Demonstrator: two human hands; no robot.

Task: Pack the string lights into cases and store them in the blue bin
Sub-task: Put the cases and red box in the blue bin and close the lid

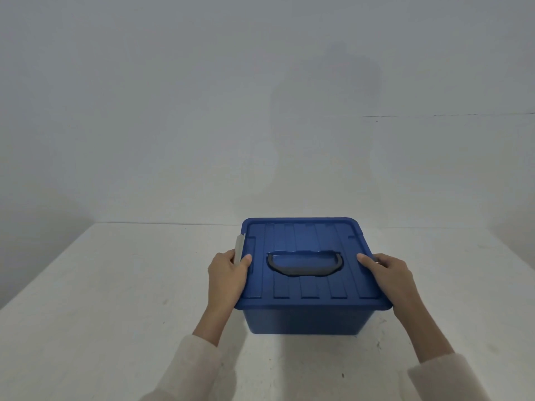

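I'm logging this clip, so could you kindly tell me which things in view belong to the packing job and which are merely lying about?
Job: blue bin; its lid, on; pale latch, pinched by the left hand; right hand, gripping the lid's right edge.
Just there: white table; plain wall. No string lights or cases show.

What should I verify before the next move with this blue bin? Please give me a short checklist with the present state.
1. The lid sits flat on the blue bin: ok.
2. The bin stands on the table: ok.
3. The left hand grips the left edge at the white clasp: ok.
4. The right hand grips the right edge, thumb on the lid: ok.
5. Both clasps snapped shut: cannot tell.
6. The cases are inside: cannot tell, the bin is not see-through.
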